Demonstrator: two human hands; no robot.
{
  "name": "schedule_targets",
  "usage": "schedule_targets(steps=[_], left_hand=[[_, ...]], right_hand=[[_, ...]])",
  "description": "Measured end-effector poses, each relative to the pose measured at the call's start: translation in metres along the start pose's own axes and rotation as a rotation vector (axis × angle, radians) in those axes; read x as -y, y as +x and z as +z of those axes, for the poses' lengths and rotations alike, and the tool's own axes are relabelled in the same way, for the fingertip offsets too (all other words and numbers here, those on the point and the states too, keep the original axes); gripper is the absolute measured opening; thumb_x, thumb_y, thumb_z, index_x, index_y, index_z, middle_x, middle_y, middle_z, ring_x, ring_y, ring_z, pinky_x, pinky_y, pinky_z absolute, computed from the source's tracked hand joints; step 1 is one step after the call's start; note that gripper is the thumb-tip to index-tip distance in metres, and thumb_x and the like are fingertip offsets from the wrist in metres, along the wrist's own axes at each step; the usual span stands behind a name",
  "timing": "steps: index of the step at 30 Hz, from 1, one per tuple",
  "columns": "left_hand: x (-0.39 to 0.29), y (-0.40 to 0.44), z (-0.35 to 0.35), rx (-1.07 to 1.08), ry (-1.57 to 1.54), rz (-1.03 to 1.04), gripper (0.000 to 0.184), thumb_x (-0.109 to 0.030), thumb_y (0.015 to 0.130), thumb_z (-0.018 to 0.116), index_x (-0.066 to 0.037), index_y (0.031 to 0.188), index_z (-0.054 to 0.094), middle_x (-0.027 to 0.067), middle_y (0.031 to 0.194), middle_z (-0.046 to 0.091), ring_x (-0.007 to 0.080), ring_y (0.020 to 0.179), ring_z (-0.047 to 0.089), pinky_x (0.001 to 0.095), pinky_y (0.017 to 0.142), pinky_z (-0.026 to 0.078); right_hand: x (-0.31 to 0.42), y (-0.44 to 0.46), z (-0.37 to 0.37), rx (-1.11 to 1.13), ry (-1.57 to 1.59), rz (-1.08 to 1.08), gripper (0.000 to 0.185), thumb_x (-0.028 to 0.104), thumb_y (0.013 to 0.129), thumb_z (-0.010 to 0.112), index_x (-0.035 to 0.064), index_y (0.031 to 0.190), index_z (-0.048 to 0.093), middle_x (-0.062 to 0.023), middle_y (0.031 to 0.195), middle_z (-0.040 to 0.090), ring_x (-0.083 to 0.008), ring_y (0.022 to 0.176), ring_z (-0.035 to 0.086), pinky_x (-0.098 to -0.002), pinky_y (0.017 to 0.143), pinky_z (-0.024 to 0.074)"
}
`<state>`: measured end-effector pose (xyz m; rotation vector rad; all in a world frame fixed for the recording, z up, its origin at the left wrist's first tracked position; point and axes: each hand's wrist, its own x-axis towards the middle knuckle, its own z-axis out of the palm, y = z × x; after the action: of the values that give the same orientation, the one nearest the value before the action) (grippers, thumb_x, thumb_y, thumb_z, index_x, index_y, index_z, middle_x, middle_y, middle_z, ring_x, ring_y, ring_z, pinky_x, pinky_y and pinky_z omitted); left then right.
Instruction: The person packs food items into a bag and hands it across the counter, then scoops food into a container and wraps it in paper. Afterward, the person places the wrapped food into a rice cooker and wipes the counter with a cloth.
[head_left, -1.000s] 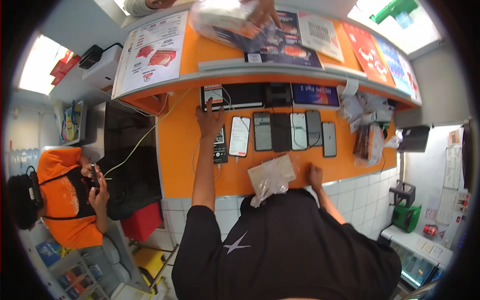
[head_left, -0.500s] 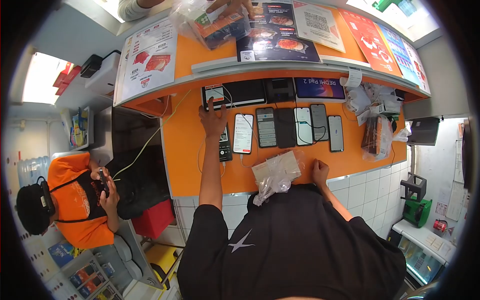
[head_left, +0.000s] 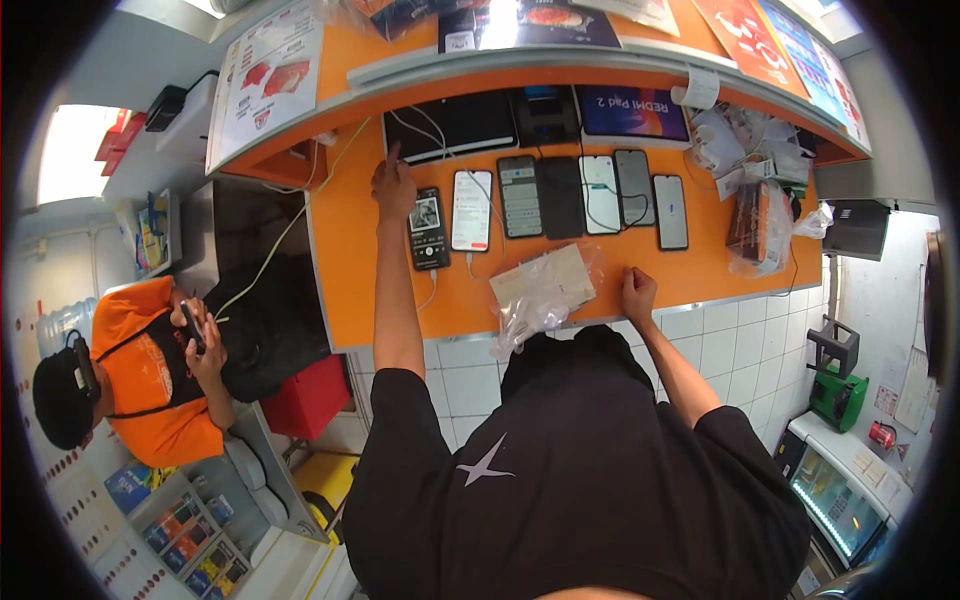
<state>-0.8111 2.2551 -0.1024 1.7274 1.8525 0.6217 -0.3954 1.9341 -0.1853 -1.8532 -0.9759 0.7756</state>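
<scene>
My left hand (head_left: 394, 188) is at the left of the orange counter with its index finger stretched toward the lower left corner of a dark tablet (head_left: 470, 130); whether the fingertip touches it I cannot tell. Just right of the hand lie a black phone (head_left: 426, 225) with a lit screen and a phone with a white screen (head_left: 471, 212), both with cables. My right hand (head_left: 638, 295) rests as a fist near the counter's front edge, apart from the phones. To its left, a clear plastic bag (head_left: 535, 318) lies over a cream-coloured packet (head_left: 560, 280).
Several more phones (head_left: 520, 205) lie in a row, with a Redmi Pad 2 box (head_left: 633, 110) behind. Plastic bags (head_left: 765, 235) are bunched at right. A raised shelf (head_left: 420, 75) with menus spans the far side. At left, a person in orange (head_left: 155, 380) holds a phone.
My left hand has shifted left, off the tablet's face, uncovering the black phone. The orange-and-white patch on the tablet no longer shows. The view has tilted downward; my right fist stays put.
</scene>
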Motion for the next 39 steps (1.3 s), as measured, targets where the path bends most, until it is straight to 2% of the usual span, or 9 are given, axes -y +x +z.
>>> schedule_targets(steps=[10,15,18,20,22,24,28,34,39], left_hand=[[-0.094,-0.163,-0.041,-0.298,-0.484,0.127,0.027,0.0,0.094,0.051,0.001,0.12,0.058,0.0165,0.118,0.06,0.0313,0.113,0.058,0.0416,0.101,0.043],[-0.304,-0.323,-0.041,0.059,-0.841,0.839,0.03,-0.023,0.102,0.051,0.0,0.084,0.06,0.0118,0.096,0.063,0.0219,0.094,0.06,0.0367,0.081,0.048],[-0.393,-0.413,0.033,0.592,-0.914,1.198,0.049,-0.027,0.105,0.05,-0.002,0.062,0.052,0.0061,0.069,0.059,0.0211,0.072,0.061,0.0356,0.073,0.047],[-0.411,-0.473,0.127,1.102,-0.882,0.737,0.043,-0.02,0.106,0.048,-0.004,0.066,0.049,0.0055,0.062,0.052,0.0179,0.057,0.048,0.0317,0.057,0.04],[-0.39,-0.508,0.269,0.978,-0.373,0.902,0.024,-0.016,0.104,0.048,0.0,0.089,0.055,0.0124,0.062,0.053,0.0267,0.054,0.048,0.0378,0.054,0.04],[-0.313,-0.521,0.403,0.945,0.116,1.182,0.026,-0.006,0.095,0.047,0.002,0.119,0.054,0.0297,0.101,0.064,0.0463,0.095,0.062,0.053,0.081,0.048],[-0.321,-0.517,0.521,1.525,0.46,0.958,0.029,-0.009,0.092,0.045,0.001,0.118,0.055,0.0285,0.11,0.061,0.0458,0.101,0.059,0.0525,0.092,0.047],[-0.459,-0.608,0.639,1.552,0.906,0.733,0.027,-0.02,0.094,0.046,-0.005,0.113,0.058,0.023,0.106,0.063,0.0413,0.1,0.06,0.0531,0.088,0.047],[-0.537,-0.73,0.742,1.555,1.073,0.633,0.027,-0.029,0.096,0.046,-0.01,0.109,0.061,0.0184,0.102,0.063,0.0375,0.099,0.06,0.0536,0.085,0.047]], right_hand=[[0.03,-0.043,-0.054,0.164,0.263,0.383,0.042,0.025,0.101,0.056,0.0037,0.065,0.057,0.0018,0.052,0.048,-0.0045,0.054,0.043,-0.0269,0.047,0.0313],[-0.124,-0.16,-0.15,0.05,-0.125,0.299,0.046,0.034,0.096,0.059,-0.0027,0.069,0.062,-0.0101,0.056,0.056,-0.0194,0.052,0.055,-0.0405,0.055,0.0442],[-0.242,-0.256,-0.228,0.054,-0.298,0.539,0.046,0.039,0.091,0.062,-0.004,0.075,0.066,-0.0167,0.064,0.064,-0.0262,0.059,0.062,-0.0418,0.06,0.0491],[-0.319,-0.321,-0.264,-0.043,-0.372,0.657,0.046,0.041,0.089,0.062,-0.0034,0.081,0.07,-0.0177,0.069,0.068,-0.0301,0.059,0.065,-0.0428,0.056,0.0517],[-0.335,-0.353,-0.318,-0.099,-0.245,0.889,0.043,0.039,0.087,0.061,-0.0021,0.084,0.071,-0.017,0.071,0.068,-0.0303,0.06,0.067,-0.0424,0.053,0.0545],[-0.366,-0.384,-0.356,-0.01,-0.104,0.979,0.036,0.034,0.086,0.06,-0.0008,0.084,0.07,-0.0144,0.068,0.065,-0.0263,0.057,0.065,-0.0399,0.051,0.0544],[-0.366,-0.448,-0.446,-0.367,0.193,1.014,0.023,0.02,0.085,0.057,0.0008,0.092,0.068,-0.0095,0.064,0.062,-0.0242,0.05,0.058,-0.0405,0.046,0.0497],[-0.381,-0.587,-0.544,-1.078,0.443,1.012,0.033,0.02,0.088,0.063,0.0022,0.114,0.056,-0.0226,0.123,0.049,-0.0314,0.102,0.059,-0.045,0.087,0.0505],[-0.403,-0.755,-0.654,-1.852,0.101,1.193,0.042,0.015,0.091,0.06,0.0017,0.124,0.038,-0.019,0.122,0.04,-0.0315,0.089,0.059,-0.045,0.08,0.0509]])
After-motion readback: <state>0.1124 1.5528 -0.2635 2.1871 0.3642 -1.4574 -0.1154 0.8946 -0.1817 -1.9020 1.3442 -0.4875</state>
